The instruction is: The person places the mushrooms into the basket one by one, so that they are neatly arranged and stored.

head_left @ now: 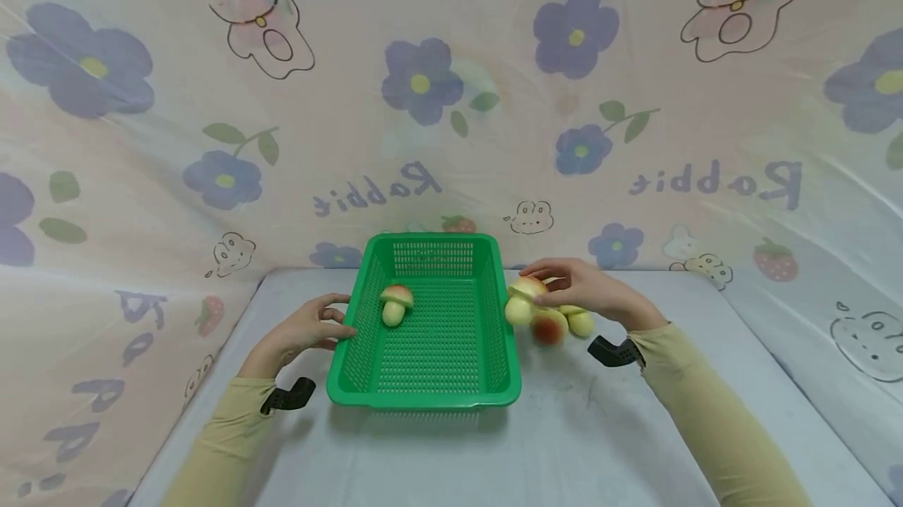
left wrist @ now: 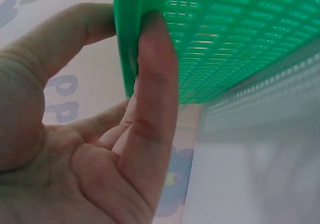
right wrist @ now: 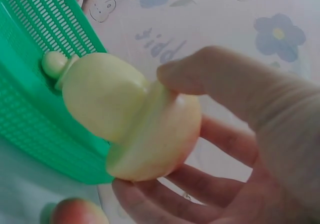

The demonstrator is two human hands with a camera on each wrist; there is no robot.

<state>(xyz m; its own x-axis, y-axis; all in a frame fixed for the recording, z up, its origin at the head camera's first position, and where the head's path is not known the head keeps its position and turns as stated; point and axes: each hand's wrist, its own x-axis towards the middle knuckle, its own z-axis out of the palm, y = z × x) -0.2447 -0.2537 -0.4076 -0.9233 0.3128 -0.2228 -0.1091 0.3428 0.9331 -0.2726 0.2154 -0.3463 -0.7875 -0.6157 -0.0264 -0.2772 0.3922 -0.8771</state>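
My left hand [head_left: 299, 333] pinches the left rim of a green plastic basket [head_left: 423, 399]. In the left wrist view the thumb and fingers [left wrist: 156, 84] lie on either side of that rim. My right hand [head_left: 589, 289] holds a toy mushroom [right wrist: 107, 96], pale-stemmed with an orange-tinged cap, by its cap beside the basket's right rim. Its stem points toward the basket. Inside the basket, toward the left, lies another toy mushroom [head_left: 395, 306].
Below my right hand, a toy mushroom with a reddish cap [head_left: 548, 328] and another pale one [head_left: 582, 324] lie on the white table [head_left: 564, 436], partly hidden. Behind the table hangs a printed cloth [head_left: 494, 154] with rabbits and purple flowers.
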